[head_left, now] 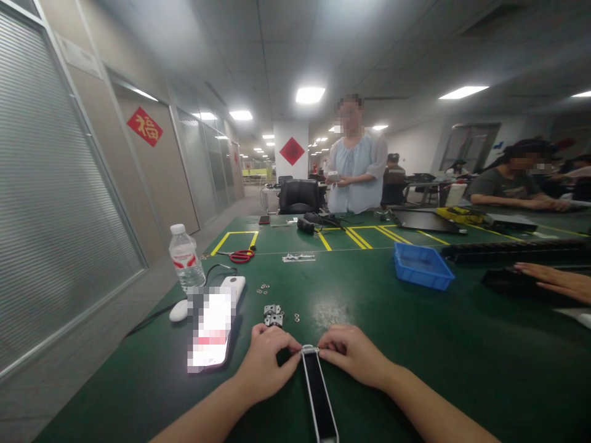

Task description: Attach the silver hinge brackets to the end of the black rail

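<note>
Fingers [289, 340], L hand [268, 357] & R hand [355, 352], pinch slim frame [318, 389] at far end, contact pts partly hidden.

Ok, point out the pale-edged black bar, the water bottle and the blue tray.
Pale-edged black bar [318, 392]: head view, middle of its dark face.
Water bottle [186, 259]: head view, on its label.
Blue tray [421, 275]: head view, on the outer wall nearest the camera.
</note>
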`<state>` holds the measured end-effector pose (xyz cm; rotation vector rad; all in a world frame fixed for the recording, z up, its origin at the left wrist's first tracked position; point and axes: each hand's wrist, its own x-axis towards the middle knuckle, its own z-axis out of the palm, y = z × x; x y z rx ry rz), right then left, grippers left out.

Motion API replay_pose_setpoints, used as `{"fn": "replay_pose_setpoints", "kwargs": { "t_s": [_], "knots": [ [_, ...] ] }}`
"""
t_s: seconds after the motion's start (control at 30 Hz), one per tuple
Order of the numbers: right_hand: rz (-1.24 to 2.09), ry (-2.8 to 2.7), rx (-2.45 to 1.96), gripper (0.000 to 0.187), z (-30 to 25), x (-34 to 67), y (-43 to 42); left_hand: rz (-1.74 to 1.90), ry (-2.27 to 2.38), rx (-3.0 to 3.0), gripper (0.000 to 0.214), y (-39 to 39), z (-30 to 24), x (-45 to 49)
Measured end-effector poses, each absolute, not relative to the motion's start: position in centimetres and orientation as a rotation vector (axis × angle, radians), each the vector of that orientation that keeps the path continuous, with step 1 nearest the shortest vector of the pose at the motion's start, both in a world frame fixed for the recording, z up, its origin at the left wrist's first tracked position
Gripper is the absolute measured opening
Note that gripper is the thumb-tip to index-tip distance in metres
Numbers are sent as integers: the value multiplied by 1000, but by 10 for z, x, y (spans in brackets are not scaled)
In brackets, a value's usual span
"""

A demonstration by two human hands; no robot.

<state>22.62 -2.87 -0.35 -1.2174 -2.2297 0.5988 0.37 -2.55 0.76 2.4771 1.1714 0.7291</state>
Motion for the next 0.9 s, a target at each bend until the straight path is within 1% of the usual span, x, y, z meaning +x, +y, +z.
{"fn": "replay_pose_setpoints", "kwargs": {
  "t_s": [0.23, 0.43, 0.67, 0.9],
  "knots": [
    [599, -2213, -1217, 6, -7, 227, -28, 701, 1186, 2454, 11, -26, 9, 4],
    [607, -2216, -1221, 9, -6, 228, -28, 739, 1196, 2438, 15, -24, 5, 3],
    [590, -2215, -1215, 11, -8, 230, -29, 726, 1210, 2444, 9, -24, 7, 2],
    [565, -2243, -1195, 13, -7, 228, -29, 723, 1202, 2464, 7, -23, 5, 2]
  ]
}}
